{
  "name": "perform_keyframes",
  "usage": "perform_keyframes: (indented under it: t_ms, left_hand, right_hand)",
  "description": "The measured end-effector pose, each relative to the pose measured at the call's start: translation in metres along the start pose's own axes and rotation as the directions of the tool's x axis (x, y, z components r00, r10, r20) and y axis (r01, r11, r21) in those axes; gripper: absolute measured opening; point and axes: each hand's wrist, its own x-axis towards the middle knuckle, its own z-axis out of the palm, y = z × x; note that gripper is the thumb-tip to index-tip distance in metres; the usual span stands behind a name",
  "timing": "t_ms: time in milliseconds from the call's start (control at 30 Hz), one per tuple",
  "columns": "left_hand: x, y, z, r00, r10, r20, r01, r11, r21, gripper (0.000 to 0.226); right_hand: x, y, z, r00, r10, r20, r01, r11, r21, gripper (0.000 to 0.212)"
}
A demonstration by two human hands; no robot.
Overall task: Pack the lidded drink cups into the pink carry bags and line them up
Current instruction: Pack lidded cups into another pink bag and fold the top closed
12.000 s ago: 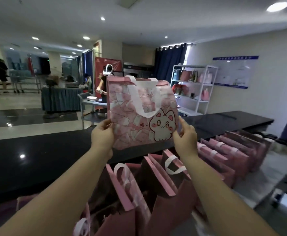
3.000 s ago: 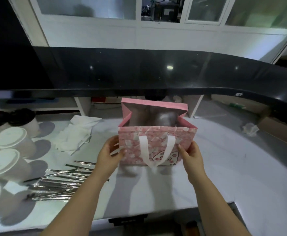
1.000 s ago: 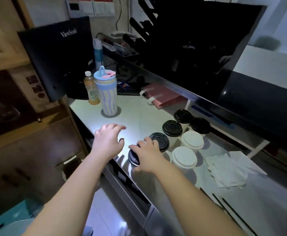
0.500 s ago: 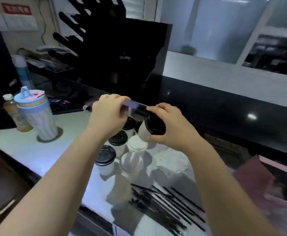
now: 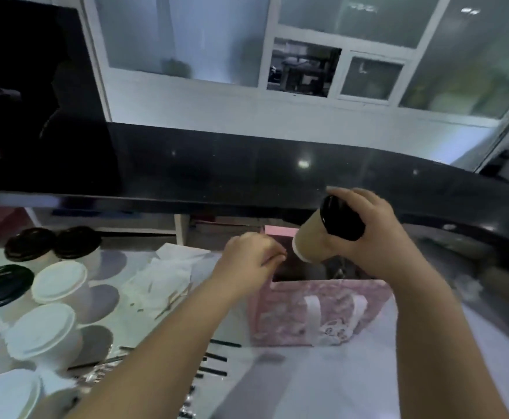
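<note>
A pink carry bag (image 5: 292, 316) with white handles stands open on the white counter. My right hand (image 5: 371, 234) grips a brown paper cup with a black lid (image 5: 313, 240), tilted, just above the bag's mouth. My left hand (image 5: 247, 264) is at the bag's left top edge with its fingers curled; whether it pinches the rim is unclear. More lidded cups stand at the left: white-lidded ones (image 5: 58, 281) and black-lidded ones (image 5: 29, 244).
Wrapped straws (image 5: 213, 358) lie on the counter (image 5: 307, 388) in front of the bag. White napkins (image 5: 168, 276) lie between the cups and the bag. A raised black ledge (image 5: 247, 176) runs across behind the bag.
My right hand has carried the black-lidded cup from the cup cluster rightward to above the open bag. My left hand has moved to the bag's left edge.
</note>
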Motion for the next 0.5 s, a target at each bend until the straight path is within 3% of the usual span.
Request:
perform_keyframes:
  t_ms: [133, 333, 500]
  left_hand:
    - [0.008, 0.004, 0.022, 0.999, -0.049, -0.010, 0.049, 0.997, 0.064, 0.032]
    - [-0.011, 0.007, 0.018, 0.968, -0.141, 0.207, 0.110, 0.982, 0.153, 0.105]
    - [-0.018, 0.028, 0.024, 0.920, -0.190, 0.342, 0.153, 0.979, 0.133, 0.132]
  right_hand:
    - [-0.016, 0.025, 0.024, 0.996, 0.040, 0.082, -0.035, 0.997, -0.063, 0.071]
    - [-0.024, 0.058, 0.055, 0.935, 0.149, 0.321, -0.083, 0.974, -0.210, 0.065]
    - [-0.007, 0.071, 0.079, 0.867, 0.189, 0.461, -0.098, 0.972, -0.213, 0.071]
